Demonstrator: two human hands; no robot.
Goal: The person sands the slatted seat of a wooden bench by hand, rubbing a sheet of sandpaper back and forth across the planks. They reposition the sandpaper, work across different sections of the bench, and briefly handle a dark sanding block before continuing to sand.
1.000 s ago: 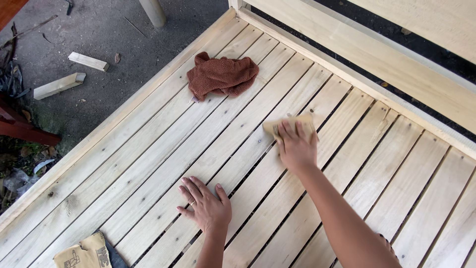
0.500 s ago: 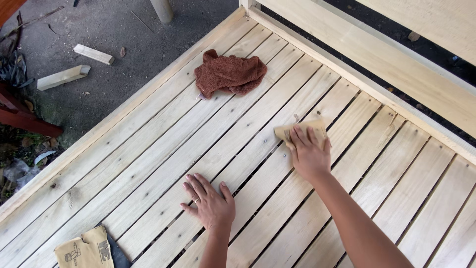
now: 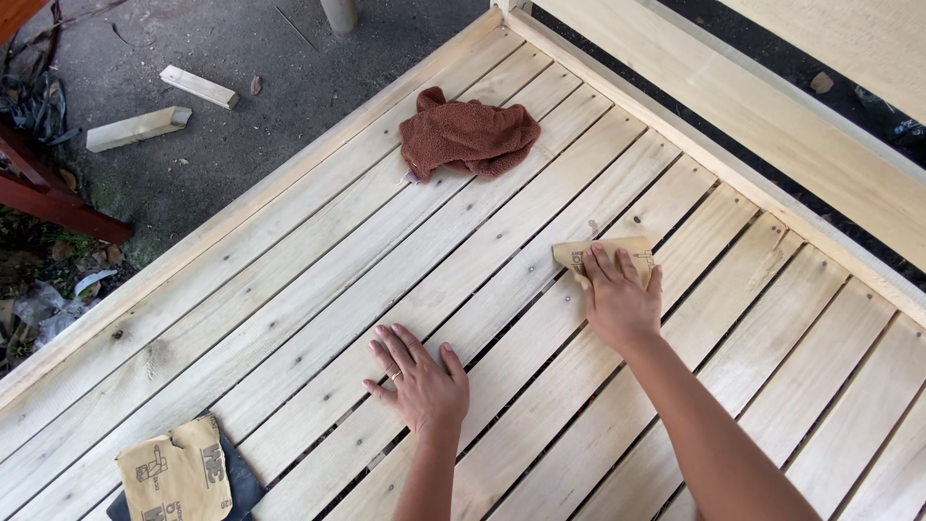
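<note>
My right hand (image 3: 618, 300) presses flat on a tan sheet of sandpaper (image 3: 577, 255) lying on the pale wooden slats (image 3: 318, 299) of a bed-like frame. Its fingers cover most of the sheet, and only the far edge shows. My left hand (image 3: 417, 377) rests palm down on a slat nearer to me, fingers spread, holding nothing. A ring shows on one finger.
A crumpled brown cloth (image 3: 470, 139) lies on the slats at the far side. More torn sandpaper sheets (image 3: 178, 473) sit at the near left. A raised side rail (image 3: 772, 125) runs along the right. Wood offcuts (image 3: 138, 127) lie on the grey ground beyond the frame's left edge.
My right hand and the sandpaper have slid back toward me along the slat. My left hand has stayed planted on the wood.
</note>
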